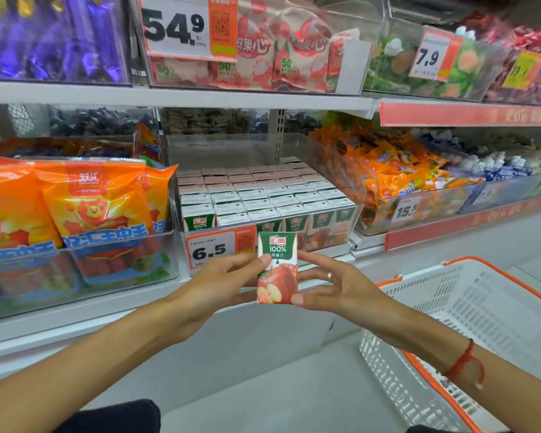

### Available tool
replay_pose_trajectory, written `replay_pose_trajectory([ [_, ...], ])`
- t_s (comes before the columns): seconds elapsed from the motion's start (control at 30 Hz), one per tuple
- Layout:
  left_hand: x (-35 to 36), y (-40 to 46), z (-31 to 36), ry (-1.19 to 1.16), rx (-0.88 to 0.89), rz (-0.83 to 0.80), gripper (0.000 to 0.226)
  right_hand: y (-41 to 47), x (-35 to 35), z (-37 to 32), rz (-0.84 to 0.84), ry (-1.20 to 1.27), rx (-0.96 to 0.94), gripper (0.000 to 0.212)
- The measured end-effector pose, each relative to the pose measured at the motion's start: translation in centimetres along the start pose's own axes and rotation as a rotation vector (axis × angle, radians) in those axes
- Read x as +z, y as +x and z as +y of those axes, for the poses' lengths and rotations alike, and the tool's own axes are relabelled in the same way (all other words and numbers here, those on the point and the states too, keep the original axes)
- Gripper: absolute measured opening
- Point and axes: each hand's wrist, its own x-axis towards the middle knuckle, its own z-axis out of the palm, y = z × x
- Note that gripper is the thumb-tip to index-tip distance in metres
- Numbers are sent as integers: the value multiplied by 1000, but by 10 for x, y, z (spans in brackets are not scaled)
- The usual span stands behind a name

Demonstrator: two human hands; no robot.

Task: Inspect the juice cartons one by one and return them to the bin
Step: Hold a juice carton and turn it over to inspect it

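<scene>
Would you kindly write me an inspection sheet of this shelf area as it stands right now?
Surface: white shelf with clear bins.
Job's things: one apple juice carton held upright in front of the shelf; clear bin behind it packed with more cartons.
Clutter: orange sausage packs in the bin to the left, orange candy bags to the right, 6.5 price tag.
Fingers: left hand and right hand pinch the carton's two sides.
Cables: nothing seen.
Surroundings: white basket with orange rim at lower right; upper shelf bins with snacks.
</scene>
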Motion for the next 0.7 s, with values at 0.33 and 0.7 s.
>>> replay_pose_trajectory([
  [0.33, 8, 4, -13, -46, -109, 117, 25, -2, 12, -1, 70, -45, -6, 52],
  [0.7, 1, -13, -13, 81, -163, 127, 31, 2, 25, -3, 113, 85, 70, 19],
])
